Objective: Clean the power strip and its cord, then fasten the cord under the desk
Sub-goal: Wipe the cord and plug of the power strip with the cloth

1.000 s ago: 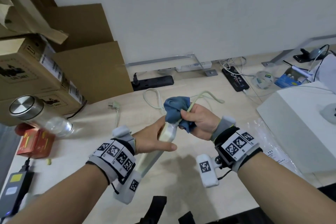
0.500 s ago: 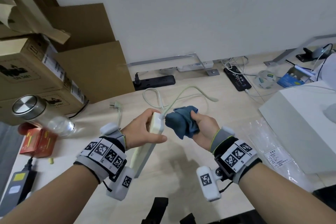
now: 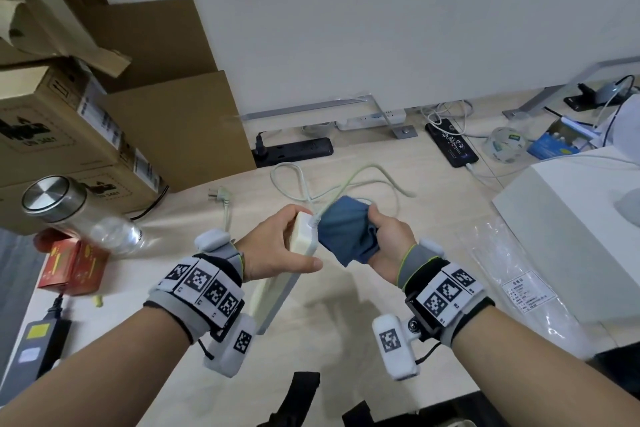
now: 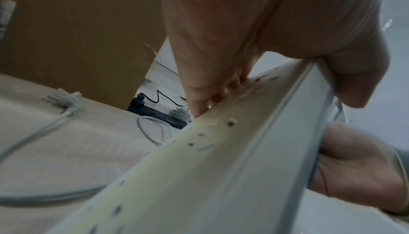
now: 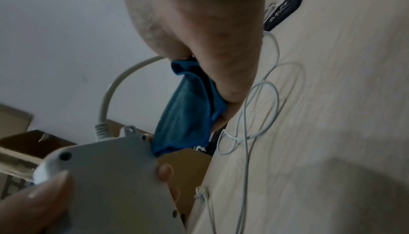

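Note:
My left hand (image 3: 277, 246) grips the yellowed white power strip (image 3: 303, 236) near its cord end and holds it tilted above the desk (image 3: 381, 288). Its long body (image 4: 210, 167) runs down toward my wrist. The pale cord (image 3: 349, 184) leaves the strip's top end and loops over the desk to its plug (image 3: 220, 196). My right hand (image 3: 384, 236) holds a bunched blue cloth (image 3: 343, 236) right beside the cord end. In the right wrist view the cloth (image 5: 190, 108) hangs from my fingers next to the strip's grey back (image 5: 115, 176).
Cardboard boxes (image 3: 69, 121) stand at the left with a steel-lidded bottle (image 3: 69, 211) and a red box (image 3: 72, 267). A black power strip (image 3: 294, 149) lies at the wall. A white box (image 3: 575, 236), a plastic bag (image 3: 519, 281) and a black phone (image 3: 452, 147) are at the right.
My right hand with the cloth has slid off the cord and come down beside the strip's cord end. The left hand has turned the strip and lowered it a little.

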